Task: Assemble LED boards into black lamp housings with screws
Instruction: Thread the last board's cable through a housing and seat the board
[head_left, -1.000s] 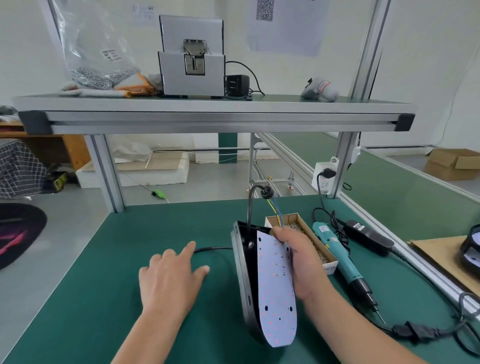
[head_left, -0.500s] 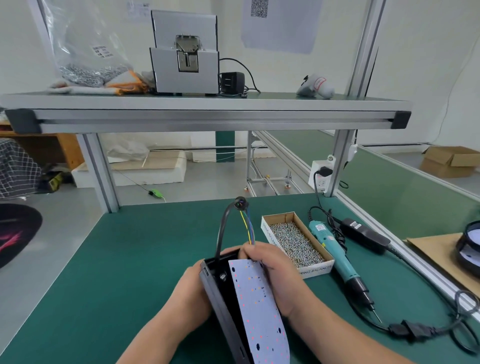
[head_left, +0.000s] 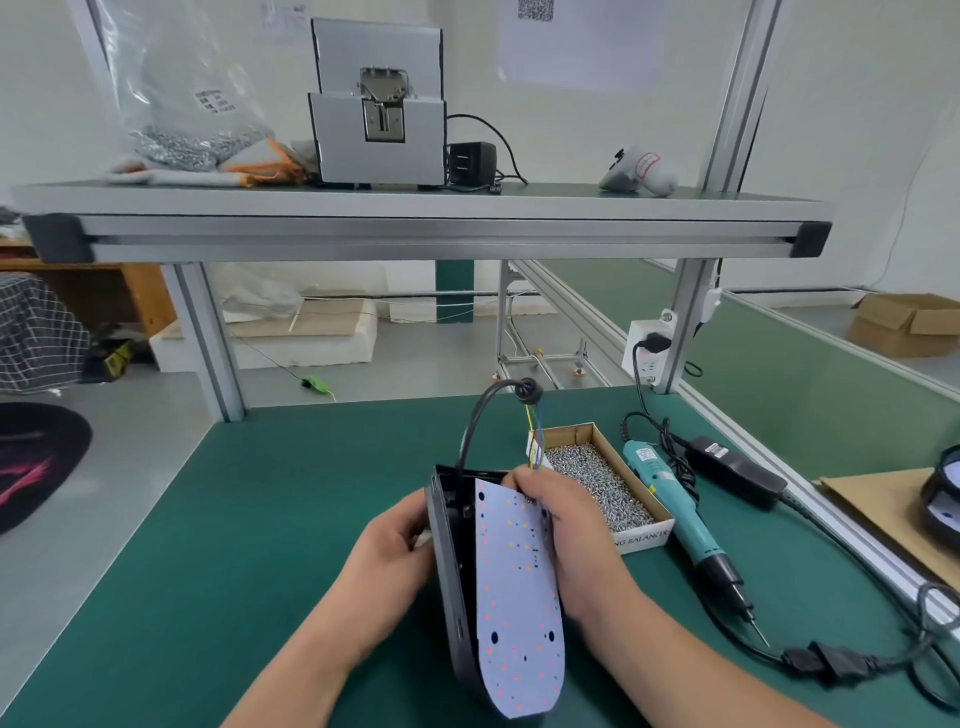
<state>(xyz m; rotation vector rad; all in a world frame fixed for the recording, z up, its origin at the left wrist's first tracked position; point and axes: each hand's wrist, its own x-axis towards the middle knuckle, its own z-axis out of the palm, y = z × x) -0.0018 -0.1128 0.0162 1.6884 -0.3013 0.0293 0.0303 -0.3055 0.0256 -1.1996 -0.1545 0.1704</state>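
Observation:
A black lamp housing (head_left: 451, 577) stands tilted on its edge at the middle of the green table. My left hand (head_left: 390, 561) grips its outer left side. A white LED board (head_left: 517, 603) dotted with red and orange LEDs leans against the housing's open face. My right hand (head_left: 569, 530) holds the board's top right edge, where thin coloured wires (head_left: 535, 441) come out. A black cable (head_left: 478, 421) arches up from the housing to a grommet.
An open cardboard box of screws (head_left: 597, 480) lies just right of my right hand. A teal electric screwdriver (head_left: 680, 519) lies beside it, with its power brick (head_left: 735, 470) and cable. A metal shelf (head_left: 415, 223) with a screw feeder spans overhead.
My left hand left the table mat and took hold of the housing's left side. Housing and board shifted a little left and toward me, then settled more upright.

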